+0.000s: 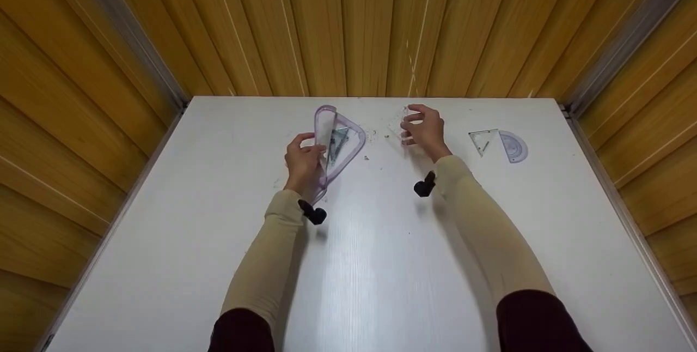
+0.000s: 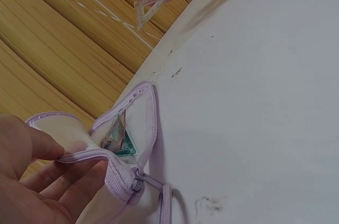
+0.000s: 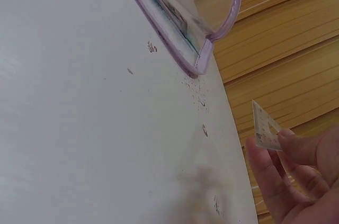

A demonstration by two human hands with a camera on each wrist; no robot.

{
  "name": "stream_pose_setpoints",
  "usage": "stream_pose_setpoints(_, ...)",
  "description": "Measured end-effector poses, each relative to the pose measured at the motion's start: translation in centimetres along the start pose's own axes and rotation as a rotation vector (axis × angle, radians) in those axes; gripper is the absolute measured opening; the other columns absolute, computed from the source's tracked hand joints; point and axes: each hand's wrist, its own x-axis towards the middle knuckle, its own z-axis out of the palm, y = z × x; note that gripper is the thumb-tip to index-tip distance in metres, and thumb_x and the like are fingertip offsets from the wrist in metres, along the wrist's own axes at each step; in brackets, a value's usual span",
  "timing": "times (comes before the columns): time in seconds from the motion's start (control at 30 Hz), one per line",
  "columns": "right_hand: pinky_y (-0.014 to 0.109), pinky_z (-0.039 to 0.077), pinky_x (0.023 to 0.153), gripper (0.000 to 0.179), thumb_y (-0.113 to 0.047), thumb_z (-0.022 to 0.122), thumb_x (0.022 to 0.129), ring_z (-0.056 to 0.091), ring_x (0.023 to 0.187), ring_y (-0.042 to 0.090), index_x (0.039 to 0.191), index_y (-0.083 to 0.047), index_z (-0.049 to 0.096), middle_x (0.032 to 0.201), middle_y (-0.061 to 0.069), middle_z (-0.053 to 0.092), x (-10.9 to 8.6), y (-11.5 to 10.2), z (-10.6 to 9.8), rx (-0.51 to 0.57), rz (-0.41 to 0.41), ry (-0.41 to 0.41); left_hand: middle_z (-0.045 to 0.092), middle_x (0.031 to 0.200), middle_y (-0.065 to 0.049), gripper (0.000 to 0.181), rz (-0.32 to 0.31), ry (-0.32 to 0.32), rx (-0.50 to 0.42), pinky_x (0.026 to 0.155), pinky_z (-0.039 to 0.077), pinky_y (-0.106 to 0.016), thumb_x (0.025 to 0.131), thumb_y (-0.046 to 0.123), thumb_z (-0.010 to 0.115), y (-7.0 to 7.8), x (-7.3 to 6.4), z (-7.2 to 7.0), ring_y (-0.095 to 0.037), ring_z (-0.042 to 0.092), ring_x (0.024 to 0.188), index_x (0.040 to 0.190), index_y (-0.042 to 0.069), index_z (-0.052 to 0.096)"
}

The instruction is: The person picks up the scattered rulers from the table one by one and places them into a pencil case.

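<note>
A clear mesh zip pouch point(image 1: 361, 135) with lavender edging is unzipped, its mouth spread apart. My left hand point(image 1: 303, 162) grips one side of that mouth between thumb and fingers. Inside the pouch lies a green-tinted set square point(image 2: 127, 149), with other clear pieces against it. To the pouch's right, over the far part of the table, my right hand point(image 1: 428, 129) pinches a small clear set square point(image 3: 262, 128) between thumb and fingers. Its printed marks and triangular cut-out show in the right wrist view. The zip slider point(image 2: 139, 180) hangs near the pouch's lower corner.
Another triangular set square point(image 1: 484, 132) lies on the white table point(image 1: 370, 265) at the right, beside a bluish clear protractor point(image 1: 513, 147). Dark smudges mark the tabletop between the hands. Yellow wood-look panels point(image 1: 365, 25) rise behind the table and at both sides.
</note>
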Motion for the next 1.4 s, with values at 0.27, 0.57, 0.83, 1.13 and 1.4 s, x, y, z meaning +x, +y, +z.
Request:
stream_pose_setpoints(0.27, 0.036, 0.06, 0.064, 0.055, 0.001, 0.071, 0.094, 0.075, 0.08, 0.023, 0.145, -0.01, 0.056, 0.118, 0.013, 0.067, 0.5, -0.1, 0.9, -0.019, -0.016, 0.009, 0.077, 0.1, -0.011, 0.035, -0.002, -0.002, -0.001, 0.059, 0.05, -0.028, 0.095, 0.008, 0.069, 0.2, 0.0, -0.1, -0.026, 0.071, 0.079, 0.129, 0.011, 0.066)
stream_pose_setpoints(0.57, 0.034, 0.06, 0.064, 0.054, 0.0, 0.071, 0.094, 0.073, 0.078, 0.02, 0.145, -0.01, 0.056, 0.119, 0.011, 0.068, 1.0, 0.1, 2.5, -0.045, -0.014, -0.001, 0.075, 0.105, -0.01, 0.036, -0.06, -0.009, -0.004, 0.071, 0.053, -0.034, 0.095, 0.01, 0.07, 0.2, -0.2, -0.1, -0.023, 0.068, 0.086, 0.13, 0.015, 0.064)
stream_pose_setpoints(0.83, 0.033, 0.06, 0.063, 0.053, -0.002, 0.071, 0.094, 0.074, 0.082, 0.023, 0.144, -0.011, 0.057, 0.117, 0.01, 0.069, 1.1, 0.0, 4.3, -0.048, -0.03, -0.017, 0.077, 0.101, -0.011, 0.037, -0.013, -0.001, 0.025, 0.066, 0.051, -0.03, 0.094, 0.01, 0.071, 0.1, -0.2, -0.2, -0.021, 0.069, 0.081, 0.131, 0.01, 0.065)
stream_pose_setpoints(1.13, 0.033, 0.06, 0.062, 0.053, 0.0, 0.071, 0.093, 0.074, 0.077, 0.02, 0.144, -0.009, 0.057, 0.116, 0.011, 0.07, 1.2, 0.0, 6.4, -0.002, -0.022, -0.052, 0.077, 0.1, -0.011, 0.038, -0.022, 0.008, 0.016, 0.065, 0.051, -0.028, 0.094, 0.006, 0.07, 0.3, -0.2, -0.2, -0.02, 0.071, 0.082, 0.132, 0.01, 0.065)
stream_pose_setpoints(1.4, 0.035, 0.06, 0.064, 0.053, 0.0, 0.073, 0.093, 0.074, 0.08, 0.021, 0.143, -0.009, 0.057, 0.115, 0.01, 0.069, 1.1, -0.1, 8.3, -0.002, -0.002, -0.065, 0.077, 0.102, -0.011, 0.039, -0.032, 0.02, 0.011, 0.068, 0.052, -0.032, 0.093, 0.009, 0.072, 0.4, -0.6, 0.0, -0.023, 0.071, 0.085, 0.132, 0.01, 0.065)
